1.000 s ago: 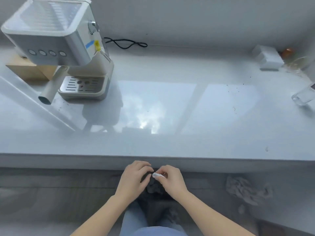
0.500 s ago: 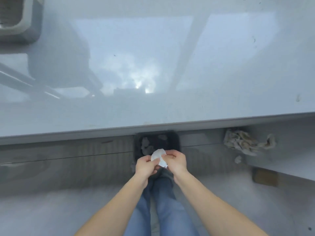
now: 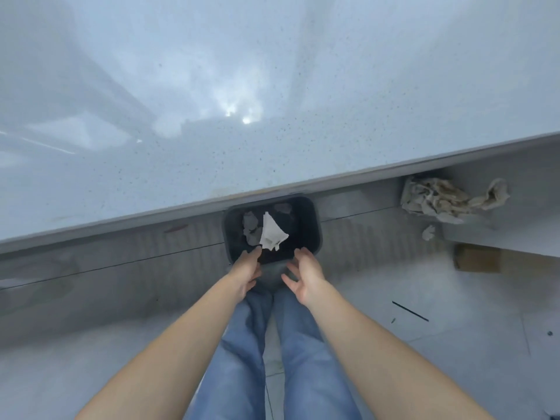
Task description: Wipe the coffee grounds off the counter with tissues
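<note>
A white tissue [image 3: 271, 232] hangs loose in the air over the mouth of a dark bin [image 3: 315, 231] standing on the floor below the counter edge. Crumpled grey tissues [image 3: 252, 228] lie inside the bin. My left hand [image 3: 247, 271] is just below the tissue, fingers apart, its fingertips close to the tissue's lower corner. My right hand [image 3: 304, 272] is open beside it, palm turned inward, holding nothing. The pale glossy counter [image 3: 272, 86] fills the upper part of the view, with fine dark specks scattered over it.
A crumpled beige cloth [image 3: 439, 200] and a small scrap [image 3: 428, 232] lie on a low ledge to the right. A cardboard piece [image 3: 477, 257] lies on the floor beneath it. My legs in blue jeans [image 3: 272, 359] stand right behind the bin.
Both hands held the tissue pinched together over the bin; now they have spread apart and the tissue is loose above the bin. The view has tilted further down.
</note>
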A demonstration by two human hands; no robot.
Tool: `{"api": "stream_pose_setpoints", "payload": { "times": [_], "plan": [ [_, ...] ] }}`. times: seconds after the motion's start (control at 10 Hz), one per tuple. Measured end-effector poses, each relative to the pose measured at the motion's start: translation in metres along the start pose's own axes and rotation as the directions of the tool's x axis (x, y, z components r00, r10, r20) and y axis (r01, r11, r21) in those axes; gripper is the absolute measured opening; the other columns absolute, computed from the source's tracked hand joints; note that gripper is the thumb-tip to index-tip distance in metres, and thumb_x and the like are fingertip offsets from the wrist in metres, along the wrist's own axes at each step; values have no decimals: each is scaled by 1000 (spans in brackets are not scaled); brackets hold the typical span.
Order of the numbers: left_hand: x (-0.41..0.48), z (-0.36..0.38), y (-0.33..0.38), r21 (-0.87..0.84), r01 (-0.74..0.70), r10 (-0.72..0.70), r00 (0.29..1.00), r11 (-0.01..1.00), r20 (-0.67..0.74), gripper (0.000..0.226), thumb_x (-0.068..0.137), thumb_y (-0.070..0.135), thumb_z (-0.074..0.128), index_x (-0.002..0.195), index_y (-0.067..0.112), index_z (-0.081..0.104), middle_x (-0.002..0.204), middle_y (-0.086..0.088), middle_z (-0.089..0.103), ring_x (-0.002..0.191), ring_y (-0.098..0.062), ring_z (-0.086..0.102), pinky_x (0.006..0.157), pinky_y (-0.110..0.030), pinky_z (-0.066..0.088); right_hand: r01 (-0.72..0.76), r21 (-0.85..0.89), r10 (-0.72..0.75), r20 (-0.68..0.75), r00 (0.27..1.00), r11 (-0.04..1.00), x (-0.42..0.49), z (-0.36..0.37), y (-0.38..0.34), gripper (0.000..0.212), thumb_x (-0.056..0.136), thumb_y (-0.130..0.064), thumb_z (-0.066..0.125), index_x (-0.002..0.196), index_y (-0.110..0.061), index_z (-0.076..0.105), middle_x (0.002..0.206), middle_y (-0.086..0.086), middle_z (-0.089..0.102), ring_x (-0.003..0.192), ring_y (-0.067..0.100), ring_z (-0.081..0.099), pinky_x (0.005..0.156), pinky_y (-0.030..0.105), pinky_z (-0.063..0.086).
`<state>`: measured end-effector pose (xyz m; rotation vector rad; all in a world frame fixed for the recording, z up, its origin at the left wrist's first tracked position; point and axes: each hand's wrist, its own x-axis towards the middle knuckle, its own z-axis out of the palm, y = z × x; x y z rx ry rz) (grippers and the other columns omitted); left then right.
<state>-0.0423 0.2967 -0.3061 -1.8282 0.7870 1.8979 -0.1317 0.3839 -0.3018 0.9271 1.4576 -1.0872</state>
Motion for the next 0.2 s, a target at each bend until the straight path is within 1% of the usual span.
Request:
{"api": "stream_pose_setpoints", "payload": {
  "times": [0.1, 0.2],
  "plan": [
    [1, 4, -3, 153, -87, 92, 995, 984, -32, 66, 99, 39, 38, 151, 17, 3, 158, -5, 20, 141, -25, 28, 117, -38, 21, 18, -20, -18, -2, 1000, 1000, 0, -6, 2, 49, 100, -17, 43, 146, -23, 31, 149, 2, 39, 134, 21, 41, 97, 39, 42],
    [-9, 11, -4, 244, -161, 173, 984, 956, -30, 63, 100, 33, 38, 151, 17, 6, 159, -5, 16, 144, -24, 22, 115, -32, 18, 56, -41, -57, -16, 998, 998, -7, -10, -1, 46, 99, -17, 43, 145, -22, 35, 148, 3, 41, 133, 21, 43, 100, 38, 43]
  ]
}}
